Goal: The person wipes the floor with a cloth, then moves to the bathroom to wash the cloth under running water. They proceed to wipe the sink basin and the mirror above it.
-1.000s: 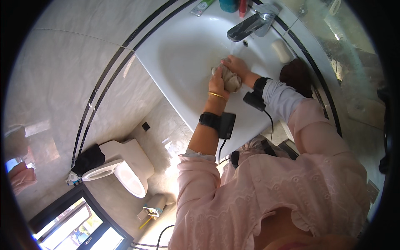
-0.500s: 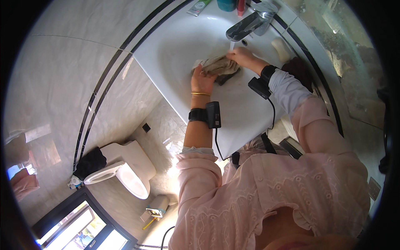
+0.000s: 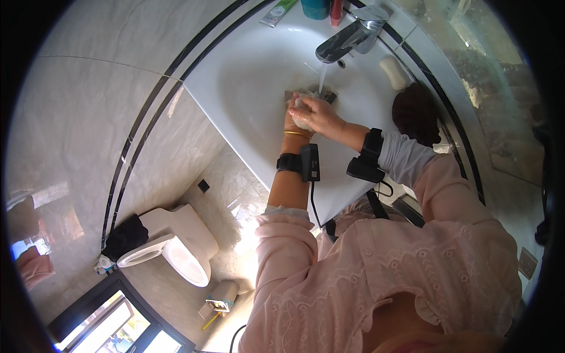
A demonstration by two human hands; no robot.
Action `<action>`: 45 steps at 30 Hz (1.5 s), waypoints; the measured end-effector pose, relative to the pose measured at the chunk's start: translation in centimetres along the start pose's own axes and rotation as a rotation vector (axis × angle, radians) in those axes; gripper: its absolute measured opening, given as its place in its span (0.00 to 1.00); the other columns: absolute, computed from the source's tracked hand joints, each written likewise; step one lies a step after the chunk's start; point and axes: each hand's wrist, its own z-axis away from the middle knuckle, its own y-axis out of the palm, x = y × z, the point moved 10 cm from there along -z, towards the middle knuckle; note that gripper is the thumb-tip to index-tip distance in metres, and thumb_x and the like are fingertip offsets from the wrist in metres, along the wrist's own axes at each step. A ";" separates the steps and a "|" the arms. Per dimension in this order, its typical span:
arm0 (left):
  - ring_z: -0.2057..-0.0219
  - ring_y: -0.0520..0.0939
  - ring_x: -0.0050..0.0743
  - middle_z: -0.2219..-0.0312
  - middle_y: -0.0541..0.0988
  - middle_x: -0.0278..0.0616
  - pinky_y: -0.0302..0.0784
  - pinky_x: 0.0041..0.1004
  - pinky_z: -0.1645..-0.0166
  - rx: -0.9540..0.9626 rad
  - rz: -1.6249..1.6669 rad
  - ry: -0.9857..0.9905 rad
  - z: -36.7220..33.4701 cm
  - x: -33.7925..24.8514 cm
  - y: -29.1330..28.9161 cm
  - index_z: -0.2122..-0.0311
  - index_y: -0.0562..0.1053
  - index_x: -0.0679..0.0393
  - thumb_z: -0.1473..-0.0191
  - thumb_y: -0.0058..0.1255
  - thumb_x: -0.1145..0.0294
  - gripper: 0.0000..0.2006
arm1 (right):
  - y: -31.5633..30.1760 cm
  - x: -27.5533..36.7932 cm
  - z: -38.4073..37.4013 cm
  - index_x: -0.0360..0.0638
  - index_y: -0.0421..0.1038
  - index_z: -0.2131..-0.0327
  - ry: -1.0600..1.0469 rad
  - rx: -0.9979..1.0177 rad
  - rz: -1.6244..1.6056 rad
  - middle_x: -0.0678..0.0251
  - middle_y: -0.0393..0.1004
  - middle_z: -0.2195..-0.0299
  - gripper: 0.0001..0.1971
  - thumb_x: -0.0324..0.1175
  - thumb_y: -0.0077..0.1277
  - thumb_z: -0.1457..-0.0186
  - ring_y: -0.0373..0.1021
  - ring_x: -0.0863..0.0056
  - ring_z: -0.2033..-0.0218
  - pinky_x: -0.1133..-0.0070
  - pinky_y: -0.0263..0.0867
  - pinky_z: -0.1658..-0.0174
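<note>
The left hand (image 3: 291, 116) and right hand (image 3: 322, 116) come together around a pale cloth (image 3: 303, 123), the left cupping it, the right folded over the top. Just beyond the fingers, a water stream (image 3: 322, 76) falls from the tap (image 3: 344, 44) into the sink (image 3: 250, 73). With the cloth bunched and the water running, the washing looks under way, with wringing out and shutting off the tap not yet done. The palms hide most of the cloth; how clean it is cannot be told, nor what the dark patch (image 3: 329, 96) beyond the hands is.
</note>
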 end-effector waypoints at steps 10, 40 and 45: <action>0.49 0.68 0.40 0.52 0.68 0.43 0.65 0.38 0.46 -0.255 -0.134 0.069 2.5 1.3 -0.8 0.48 0.62 0.55 0.41 0.30 0.59 0.19 | -2.6 -2.1 -2.2 0.40 0.68 0.72 0.062 -0.144 0.273 0.54 0.72 0.73 0.18 0.46 0.41 0.46 0.68 0.52 0.69 0.65 0.63 0.65; 0.52 0.67 0.49 0.50 0.64 0.45 0.59 0.55 0.51 -0.461 -0.890 0.003 3.1 -5.6 -3.2 0.46 0.60 0.58 0.50 0.46 0.50 0.30 | -4.5 -5.2 -4.3 0.37 0.68 0.62 0.322 0.104 -0.864 0.65 0.72 0.65 0.15 0.35 0.52 0.51 0.70 0.77 0.66 0.78 0.67 0.63; 0.45 0.60 0.55 0.45 0.60 0.45 0.53 0.58 0.46 -0.050 -0.233 -0.109 1.1 0.7 -1.5 0.44 0.58 0.51 0.49 0.35 0.38 0.33 | -2.6 -3.5 -1.4 0.38 0.70 0.63 0.320 -0.002 -0.369 0.70 0.71 0.71 0.20 0.44 0.56 0.53 0.66 0.82 0.70 0.80 0.63 0.65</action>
